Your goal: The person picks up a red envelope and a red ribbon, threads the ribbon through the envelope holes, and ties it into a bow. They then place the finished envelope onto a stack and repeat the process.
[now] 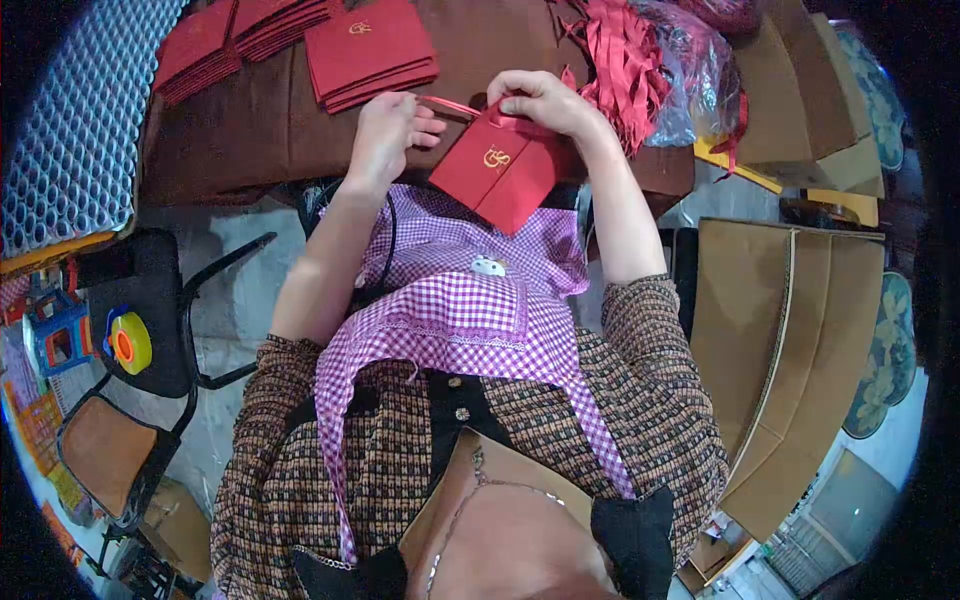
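A red gift bag [497, 175] with a gold emblem hangs tilted at the table's front edge, above my lap. My right hand [545, 102] is closed on its upper edge, thumb and fingers pinching it. From there a red ribbon [450, 104] runs left to my left hand [392, 138], whose thumb and forefinger pinch its end while the other fingers curl loosely. Just beyond my left hand lies a stack of red bags [372, 50] with the same emblem. A bundle of red ribbons [622, 70] lies beyond my right hand.
More folded red bags [205, 45] are stacked at the back left of the brown table [250, 150]. Clear plastic wrapping [695, 80] lies by the ribbons. Cardboard boxes [780, 350] stand at the right; a black chair [135, 310] holds a roll of yellow tape [130, 342].
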`<act>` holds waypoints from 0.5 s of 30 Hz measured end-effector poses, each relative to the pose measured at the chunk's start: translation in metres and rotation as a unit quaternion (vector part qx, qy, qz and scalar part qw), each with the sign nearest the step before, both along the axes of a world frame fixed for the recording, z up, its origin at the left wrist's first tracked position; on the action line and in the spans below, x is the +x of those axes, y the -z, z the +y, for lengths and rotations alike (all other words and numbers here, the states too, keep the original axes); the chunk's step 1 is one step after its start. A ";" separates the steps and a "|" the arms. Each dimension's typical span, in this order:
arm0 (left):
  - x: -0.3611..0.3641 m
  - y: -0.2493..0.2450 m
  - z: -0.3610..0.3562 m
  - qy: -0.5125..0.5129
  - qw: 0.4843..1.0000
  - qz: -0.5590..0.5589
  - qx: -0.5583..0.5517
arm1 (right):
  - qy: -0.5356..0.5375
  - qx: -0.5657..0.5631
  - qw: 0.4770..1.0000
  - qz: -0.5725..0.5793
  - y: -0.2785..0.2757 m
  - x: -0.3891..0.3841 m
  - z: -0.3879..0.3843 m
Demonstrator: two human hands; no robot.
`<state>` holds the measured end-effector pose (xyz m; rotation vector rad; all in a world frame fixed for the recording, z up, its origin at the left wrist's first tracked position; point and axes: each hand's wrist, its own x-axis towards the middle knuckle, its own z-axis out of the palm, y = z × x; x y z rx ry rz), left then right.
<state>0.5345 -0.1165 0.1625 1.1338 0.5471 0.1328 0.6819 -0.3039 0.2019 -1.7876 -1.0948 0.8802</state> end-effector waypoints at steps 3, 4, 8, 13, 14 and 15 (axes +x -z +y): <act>-0.005 -0.007 -0.003 -0.020 1.000 0.001 0.018 | -0.007 0.010 1.000 0.022 0.002 0.001 0.001; -0.007 -0.004 -0.002 -0.035 0.999 -0.009 0.013 | -0.006 0.011 1.000 0.022 0.003 0.001 0.001; -0.011 -0.003 0.009 -0.052 0.998 -0.016 0.014 | -0.014 0.000 1.000 -0.027 0.001 0.000 0.004; -0.019 0.006 0.016 -0.053 0.995 0.000 0.084 | -0.014 0.007 0.999 -0.029 0.003 0.003 0.007; -0.020 0.008 0.017 -0.048 0.992 0.005 0.113 | -0.014 -0.002 0.999 -0.038 0.004 0.004 0.008; -0.020 0.007 0.017 -0.044 0.993 0.003 0.113 | -0.013 -0.011 0.999 -0.046 0.006 0.005 0.009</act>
